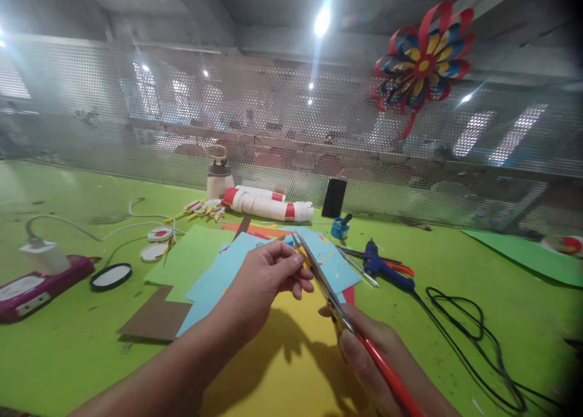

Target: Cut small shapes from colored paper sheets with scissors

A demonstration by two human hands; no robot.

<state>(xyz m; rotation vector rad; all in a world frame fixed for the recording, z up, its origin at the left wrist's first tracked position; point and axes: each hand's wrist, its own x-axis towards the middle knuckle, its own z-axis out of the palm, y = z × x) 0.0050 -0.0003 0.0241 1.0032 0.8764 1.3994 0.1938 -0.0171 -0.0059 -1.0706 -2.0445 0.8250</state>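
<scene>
My left hand (277, 271) pinches a small yellow paper piece (303, 258) between thumb and fingers. In my right hand (368, 344) is a pair of scissors (325, 286) with red handles. The blades point up and away, parted slightly at the tips, right beside the yellow piece; whether they touch it I cannot tell. Below both hands lies a large yellow sheet (282, 368), with their shadows on it. Light blue sheets (214, 280) with small scraps on them spread out behind my left hand.
A blue glue gun (382, 268) with a black cord lies to the right. Behind are a blue jar (339, 227), a black phone-like slab (334, 197), white rolls (273, 207) and a spray bottle (219, 177). A purple power strip (43, 289) sits left, near green (191, 256) and brown sheets (155, 317).
</scene>
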